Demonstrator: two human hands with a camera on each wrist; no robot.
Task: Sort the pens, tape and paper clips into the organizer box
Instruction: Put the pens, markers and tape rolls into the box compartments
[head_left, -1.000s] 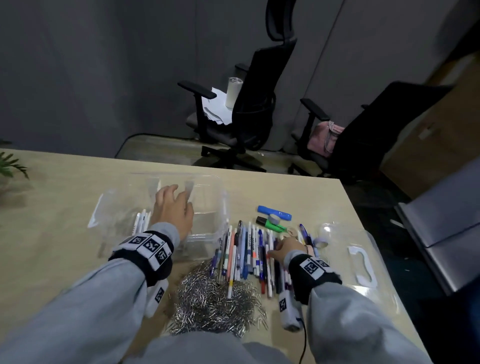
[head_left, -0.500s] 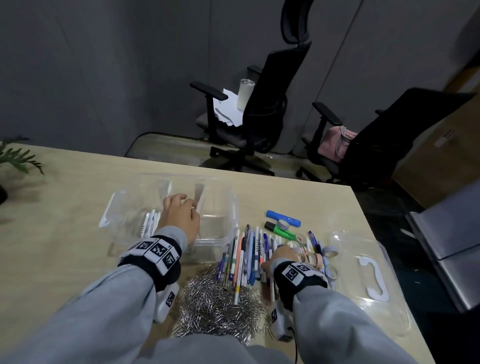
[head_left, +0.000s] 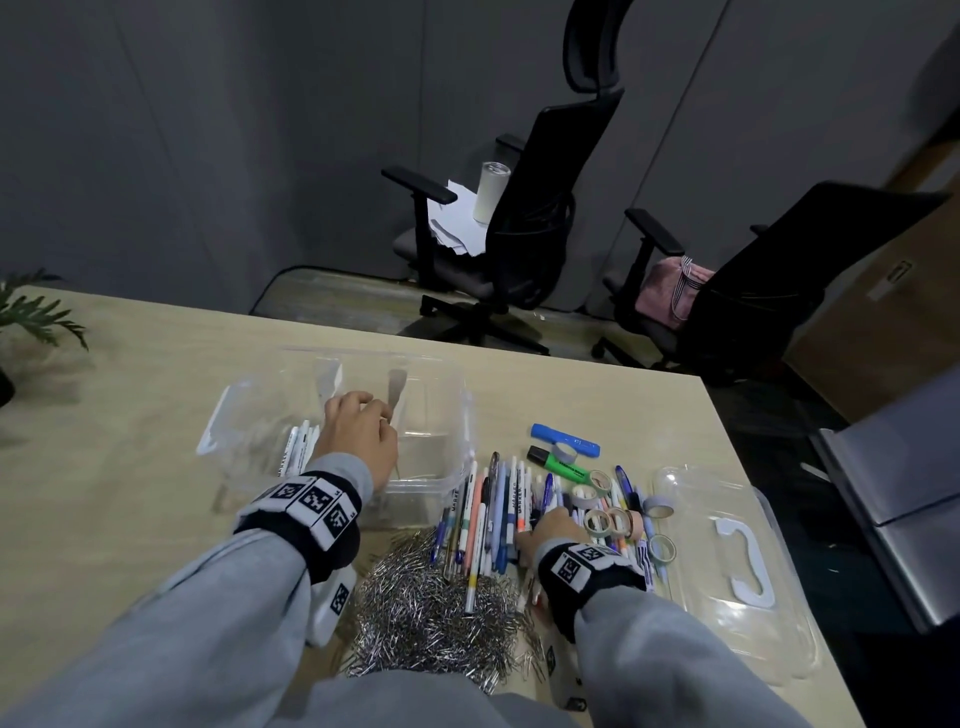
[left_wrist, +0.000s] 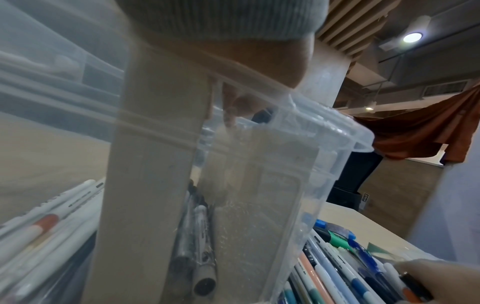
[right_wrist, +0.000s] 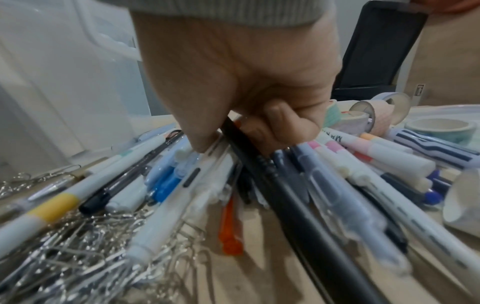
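A clear organizer box (head_left: 460, 410) stands on the table with several white pens (head_left: 298, 447) in its left compartment. My left hand (head_left: 358, 436) is inside the box, and its curled fingertips (left_wrist: 232, 111) pinch the top of a clear divider (head_left: 397, 389). To the right of the box lies a row of pens (head_left: 498, 514). My right hand (head_left: 550, 530) rests on them, thumb and fingers curled round a black pen (right_wrist: 272, 185). Tape rolls (head_left: 605, 522) lie just right of that hand. A heap of paper clips (head_left: 431, 618) sits in front of the pens.
The clear box lid (head_left: 737, 571) lies at the table's right edge. A blue highlighter (head_left: 563, 439) and a green one (head_left: 558, 462) lie behind the pens. A plant (head_left: 31, 312) stands far left. Two office chairs (head_left: 524, 234) are beyond the table.
My right hand has slid left, away from the tape rolls and onto the pens, and closed round a black pen. My left hand's fingers have curled in at the divider.
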